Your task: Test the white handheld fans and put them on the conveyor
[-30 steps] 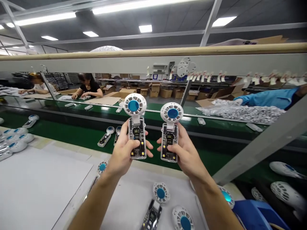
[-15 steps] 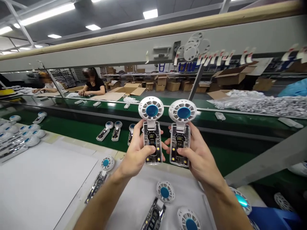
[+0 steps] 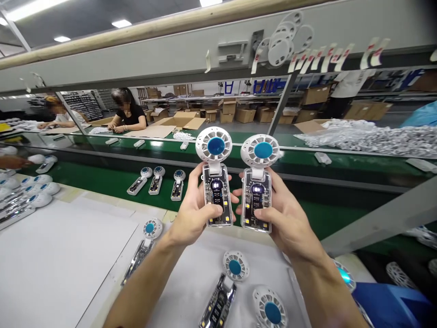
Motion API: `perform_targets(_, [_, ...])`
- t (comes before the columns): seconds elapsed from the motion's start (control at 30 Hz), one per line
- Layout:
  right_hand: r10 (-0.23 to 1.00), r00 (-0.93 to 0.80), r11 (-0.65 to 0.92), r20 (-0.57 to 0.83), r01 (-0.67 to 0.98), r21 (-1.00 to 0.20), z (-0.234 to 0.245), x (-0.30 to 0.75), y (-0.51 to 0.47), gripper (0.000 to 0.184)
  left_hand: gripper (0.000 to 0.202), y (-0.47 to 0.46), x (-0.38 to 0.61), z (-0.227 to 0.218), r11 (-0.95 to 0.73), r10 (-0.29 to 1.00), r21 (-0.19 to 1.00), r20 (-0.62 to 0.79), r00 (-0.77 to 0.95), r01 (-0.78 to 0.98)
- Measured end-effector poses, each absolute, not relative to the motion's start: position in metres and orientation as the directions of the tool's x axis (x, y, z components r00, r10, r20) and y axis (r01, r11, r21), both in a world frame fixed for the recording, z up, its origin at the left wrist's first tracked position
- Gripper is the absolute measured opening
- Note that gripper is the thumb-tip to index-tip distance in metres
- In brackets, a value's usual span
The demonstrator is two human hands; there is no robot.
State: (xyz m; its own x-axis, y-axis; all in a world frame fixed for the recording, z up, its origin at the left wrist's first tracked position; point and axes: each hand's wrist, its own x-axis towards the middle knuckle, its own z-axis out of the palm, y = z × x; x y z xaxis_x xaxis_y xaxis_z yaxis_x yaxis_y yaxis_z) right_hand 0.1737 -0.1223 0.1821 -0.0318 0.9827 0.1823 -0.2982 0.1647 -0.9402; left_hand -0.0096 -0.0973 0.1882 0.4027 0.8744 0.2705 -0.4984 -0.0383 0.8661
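My left hand is closed around a handheld fan with a round white grille head, a blue centre and a clear body that bares its circuit board. My right hand grips a matching handheld fan beside it. Both fans stand upright, heads up and a small gap apart, with each thumb pressed on the lower front of its body. Small displays on both boards are lit. Below them on the white work surface lie another fan and a fan head; a further fan rests by my left forearm.
Several fans lie on the green conveyor belt ahead. More fans are heaped at the left. A slanted grey post and a blue object are at the right. Two people sit across the belt; another stands farther back.
The displays on both held fans have changed from dim yellowish digits to bright white ones. The fans on the belt have shifted left. My view has tilted slightly; both hands keep their grip.
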Motion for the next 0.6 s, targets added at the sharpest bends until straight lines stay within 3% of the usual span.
perform_targets(0.13, [0.984, -0.043, 0.157, 0.176, -0.279, -0.947, 0.1830, 0.1731, -0.1230, 0.094, 0.087, -0.0971, -0.0086, 0.1884, -0.022, 0.881, 0.866, 0.253, 0.399, -0.500])
perform_targets(0.6, [0.975, 0.015, 0.218, 0.223, -0.290, -0.932, 0.1780, 0.1727, -0.1219, 0.082, 0.075, -0.0949, -0.0027, 0.1805, 0.010, 0.869, 0.844, 0.258, 0.422, -0.537])
